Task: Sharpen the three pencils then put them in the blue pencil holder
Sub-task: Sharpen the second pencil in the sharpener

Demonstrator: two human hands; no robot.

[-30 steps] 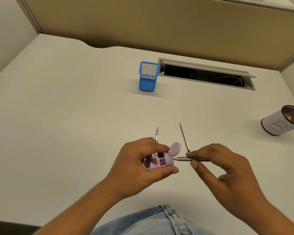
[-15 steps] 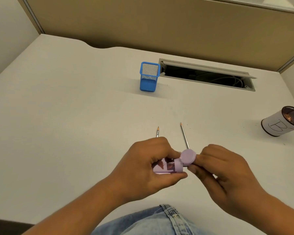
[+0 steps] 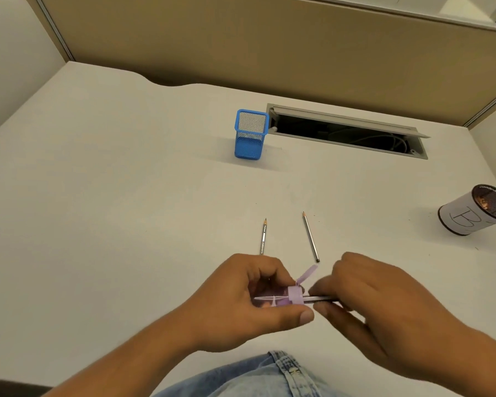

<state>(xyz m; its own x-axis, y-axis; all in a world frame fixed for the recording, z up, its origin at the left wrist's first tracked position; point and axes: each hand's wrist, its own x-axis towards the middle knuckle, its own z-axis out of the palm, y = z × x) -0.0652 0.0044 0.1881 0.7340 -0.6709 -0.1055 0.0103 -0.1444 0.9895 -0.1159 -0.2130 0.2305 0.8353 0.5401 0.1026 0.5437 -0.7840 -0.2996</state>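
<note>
Now the pencil (image 3: 320, 299), a moment ago only lined up at the hole, is pinched in the right hand's fingers (image 3: 324, 289) and seated in the purple sharpener (image 3: 294, 298), which is gripped by the left hand (image 3: 258, 299). Sharpening of this one can thus be judged under way, while two pencils (image 3: 263, 237) are left on the desk (image 3: 126, 196) and the blue pencil holder (image 3: 249, 146) stands well beyond.

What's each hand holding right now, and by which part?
The left hand grips the small purple plastic sharpener around its body. The right hand pinches the grey pencil by its shaft, just beside the sharpener.
</note>
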